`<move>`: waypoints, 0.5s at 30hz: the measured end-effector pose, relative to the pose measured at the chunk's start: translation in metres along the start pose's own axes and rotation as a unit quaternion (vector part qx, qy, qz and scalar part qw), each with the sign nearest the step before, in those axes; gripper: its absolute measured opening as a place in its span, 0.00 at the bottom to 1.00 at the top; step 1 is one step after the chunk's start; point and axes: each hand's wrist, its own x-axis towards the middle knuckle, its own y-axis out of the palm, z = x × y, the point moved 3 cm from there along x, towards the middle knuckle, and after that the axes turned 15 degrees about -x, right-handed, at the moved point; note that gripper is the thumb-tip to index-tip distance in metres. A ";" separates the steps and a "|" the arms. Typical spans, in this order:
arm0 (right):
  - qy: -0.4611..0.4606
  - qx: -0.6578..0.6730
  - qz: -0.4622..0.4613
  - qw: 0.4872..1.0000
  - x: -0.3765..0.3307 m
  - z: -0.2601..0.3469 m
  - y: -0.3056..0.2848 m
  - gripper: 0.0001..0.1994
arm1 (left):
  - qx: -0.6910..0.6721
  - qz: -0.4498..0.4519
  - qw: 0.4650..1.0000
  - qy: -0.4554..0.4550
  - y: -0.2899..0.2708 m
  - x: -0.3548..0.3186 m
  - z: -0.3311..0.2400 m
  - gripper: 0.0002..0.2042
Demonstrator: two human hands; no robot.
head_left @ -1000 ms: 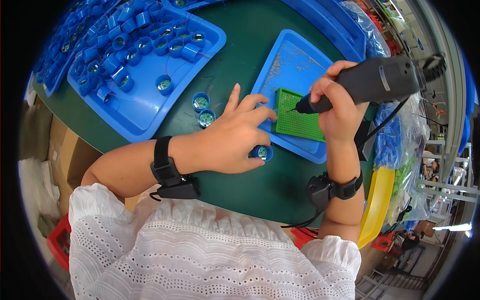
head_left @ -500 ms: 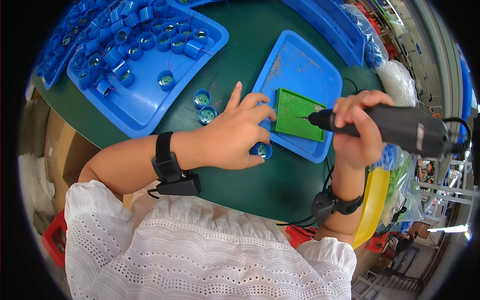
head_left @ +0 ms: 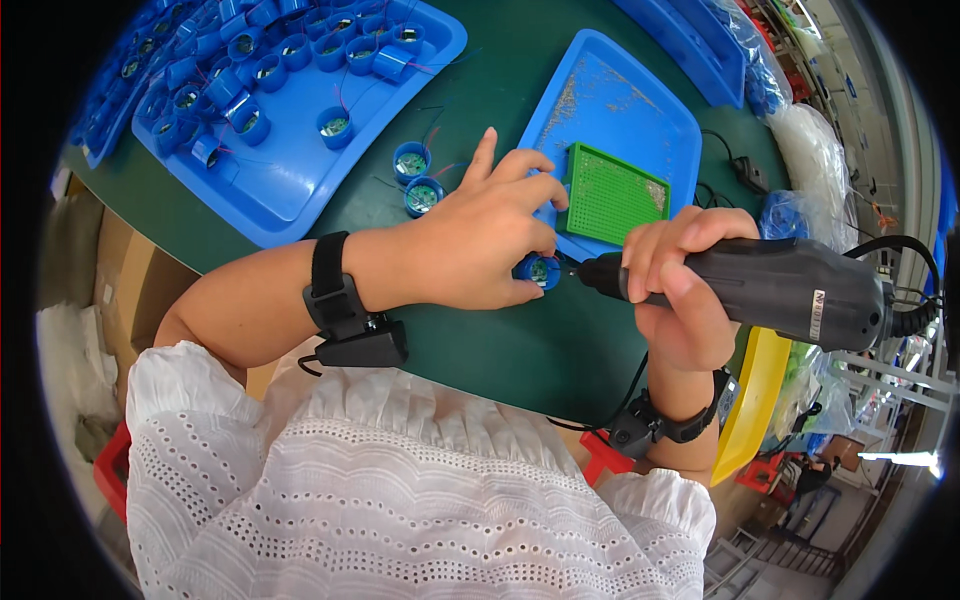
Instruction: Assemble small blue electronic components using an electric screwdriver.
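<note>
On the green tabletop, my left hand (head_left: 475, 240) pinches a small round blue cup (head_left: 541, 271) between thumb and fingers, its other fingers raised. A green circuit board shows inside the cup. My right hand (head_left: 688, 300) is wrapped round a black electric screwdriver (head_left: 800, 290), held nearly level. Its bit points left at the cup; whether it touches a screw is too small to tell. Two more blue cups, one (head_left: 410, 161) behind the other (head_left: 424, 196), stand left of my left fingers. Beyond my hands, a green perforated screw tray (head_left: 610, 200) with small screws at one corner lies in a blue tray (head_left: 655, 110).
A large blue tray (head_left: 270, 195) at the left holds many wired blue cups. Loose small screws are scattered in the far blue tray. Cables, a blue bin (head_left: 690, 45) and plastic bags (head_left: 815, 160) line the right side, with a yellow bin (head_left: 752, 400) below.
My right hand has brought the screwdriver from above the green screw tray down and left to the pinched cup. My left hand still holds the cup. The view has shifted slightly.
</note>
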 end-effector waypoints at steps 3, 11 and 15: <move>-0.006 -0.001 0.011 1.000 0.000 -0.004 0.001 0.13 | -0.003 0.003 1.000 -0.003 0.000 0.000 -0.001 0.11; -0.014 0.043 0.007 0.999 0.000 -0.009 0.003 0.13 | -0.004 0.006 1.000 -0.006 0.000 0.000 0.000 0.11; -0.024 0.036 0.018 0.999 0.001 -0.010 0.004 0.12 | -0.004 0.010 1.000 -0.012 0.000 0.001 0.000 0.11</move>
